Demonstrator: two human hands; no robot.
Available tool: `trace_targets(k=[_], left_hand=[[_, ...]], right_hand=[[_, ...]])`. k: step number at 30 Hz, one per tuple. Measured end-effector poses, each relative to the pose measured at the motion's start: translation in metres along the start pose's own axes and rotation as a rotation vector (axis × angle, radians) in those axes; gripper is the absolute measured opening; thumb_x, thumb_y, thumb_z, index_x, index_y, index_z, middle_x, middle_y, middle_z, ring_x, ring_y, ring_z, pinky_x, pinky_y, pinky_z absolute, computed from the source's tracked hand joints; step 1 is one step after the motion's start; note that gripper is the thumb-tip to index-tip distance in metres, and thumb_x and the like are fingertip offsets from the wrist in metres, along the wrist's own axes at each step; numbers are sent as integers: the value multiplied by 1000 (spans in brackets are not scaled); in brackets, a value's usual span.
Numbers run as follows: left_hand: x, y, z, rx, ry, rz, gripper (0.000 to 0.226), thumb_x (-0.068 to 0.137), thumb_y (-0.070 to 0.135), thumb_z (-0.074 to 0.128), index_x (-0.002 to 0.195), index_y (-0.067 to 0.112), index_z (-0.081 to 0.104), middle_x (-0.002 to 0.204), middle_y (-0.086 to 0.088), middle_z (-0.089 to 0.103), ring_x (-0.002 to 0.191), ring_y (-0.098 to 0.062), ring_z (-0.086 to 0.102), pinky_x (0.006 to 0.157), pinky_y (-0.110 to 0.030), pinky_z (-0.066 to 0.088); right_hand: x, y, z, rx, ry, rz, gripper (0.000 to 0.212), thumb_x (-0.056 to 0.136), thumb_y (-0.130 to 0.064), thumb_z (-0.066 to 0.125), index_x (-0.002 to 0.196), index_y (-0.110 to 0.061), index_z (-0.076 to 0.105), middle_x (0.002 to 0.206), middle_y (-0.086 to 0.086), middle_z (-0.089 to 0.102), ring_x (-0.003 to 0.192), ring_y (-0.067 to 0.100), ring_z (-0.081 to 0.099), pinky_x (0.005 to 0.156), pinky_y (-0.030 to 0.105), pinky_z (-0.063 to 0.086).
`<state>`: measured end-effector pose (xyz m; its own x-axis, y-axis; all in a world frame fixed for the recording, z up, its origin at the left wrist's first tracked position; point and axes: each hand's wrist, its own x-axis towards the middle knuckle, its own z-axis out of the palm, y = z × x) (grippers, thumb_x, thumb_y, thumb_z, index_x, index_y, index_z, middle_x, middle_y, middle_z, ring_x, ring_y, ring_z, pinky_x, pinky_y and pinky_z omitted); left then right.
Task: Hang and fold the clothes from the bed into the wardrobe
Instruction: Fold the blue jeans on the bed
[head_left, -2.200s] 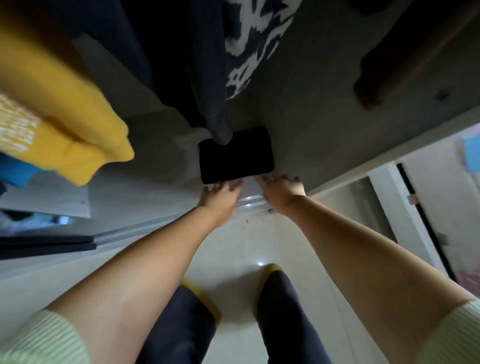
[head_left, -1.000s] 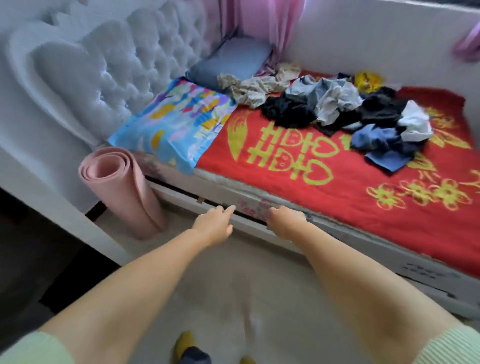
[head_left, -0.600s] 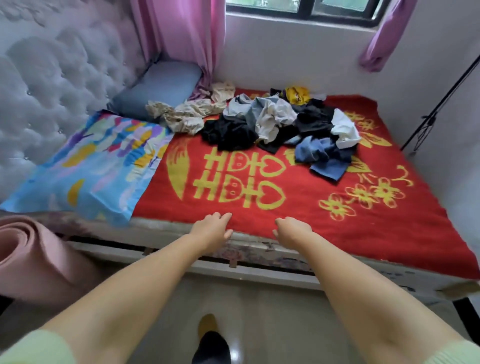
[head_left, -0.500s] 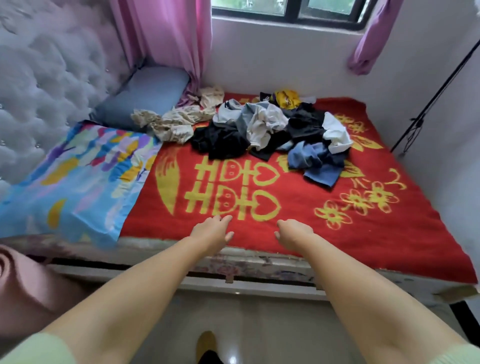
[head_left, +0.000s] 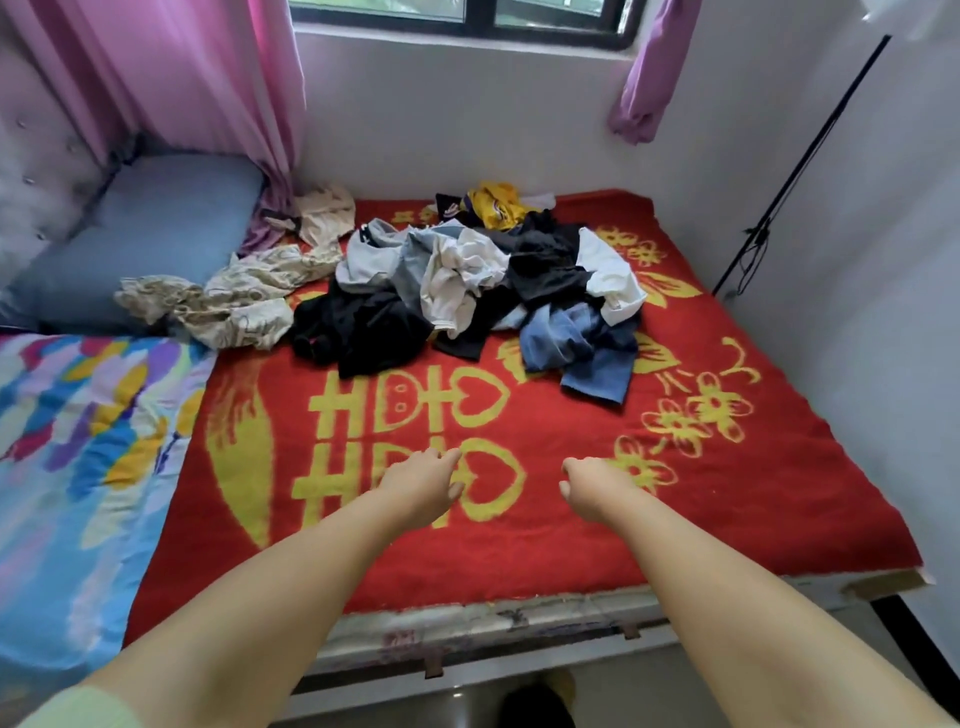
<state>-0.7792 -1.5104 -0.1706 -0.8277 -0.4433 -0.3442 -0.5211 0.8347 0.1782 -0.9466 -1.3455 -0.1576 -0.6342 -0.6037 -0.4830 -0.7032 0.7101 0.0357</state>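
A heap of clothes (head_left: 467, 291) lies on the far half of a bed covered by a red blanket (head_left: 727, 493) with yellow signs. In the heap are black, white, grey and yellow pieces and blue jeans (head_left: 582, 348). A beige patterned garment (head_left: 228, 301) sprawls to the heap's left. My left hand (head_left: 423, 480) and my right hand (head_left: 589, 486) reach out over the near part of the blanket, well short of the heap. Both hold nothing, with fingers loosely curled. The wardrobe is out of view.
A multicoloured quilt (head_left: 78, 441) covers the bed's left side, with a blue-grey pillow (head_left: 156, 228) behind it. Pink curtains (head_left: 208, 78) hang at the window. A black stand pole (head_left: 800, 166) leans by the right wall. The bed's front edge (head_left: 493, 629) is below my arms.
The view swung from the wardrobe interior to the bed. I came closer to the bed, and both empty hands now reach out over the blanket instead of its front edge.
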Motion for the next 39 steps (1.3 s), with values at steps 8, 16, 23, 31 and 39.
trace_targets(k=[8,16,23,31,39], left_hand=[[110,36,-9,12,-65,15,53,101,41,34,149,23,22,136,-6,44,114,-24,51,79,-37,51],[264,115,-7,-74,-143,-26,53,101,40,34,148,21,23,133,-7,45,118,-26,48,86,-40,48],[408,133,29,-26,-208,1,61,98,31,41,152,22,13,139,-8,37,127,-28,39,93,-42,43],[565,132,65,342,28,130,72,95,12,43,152,12,-1,160,-11,-12,148,-23,-10,117,-45,13],[596,105,71,514,3,173,30,95,22,42,124,14,49,130,-8,52,128,-27,39,116,-44,13]], right_hand=[[94,71,-11,20,-57,30,38,100,-34,35,132,-16,46,131,7,54,118,28,54,89,37,45],[232,183,-37,17,-162,19,37,101,-31,34,133,-15,44,128,6,53,115,27,56,84,36,45],[365,215,-4,70,-195,-13,47,97,-32,45,140,-18,32,138,7,38,126,28,42,94,42,43],[467,223,59,-24,-183,17,94,93,-42,56,149,-33,-20,154,3,-33,144,32,-24,108,68,13],[480,246,62,101,-99,54,30,88,7,37,106,-15,46,127,15,56,120,31,53,82,37,45]])
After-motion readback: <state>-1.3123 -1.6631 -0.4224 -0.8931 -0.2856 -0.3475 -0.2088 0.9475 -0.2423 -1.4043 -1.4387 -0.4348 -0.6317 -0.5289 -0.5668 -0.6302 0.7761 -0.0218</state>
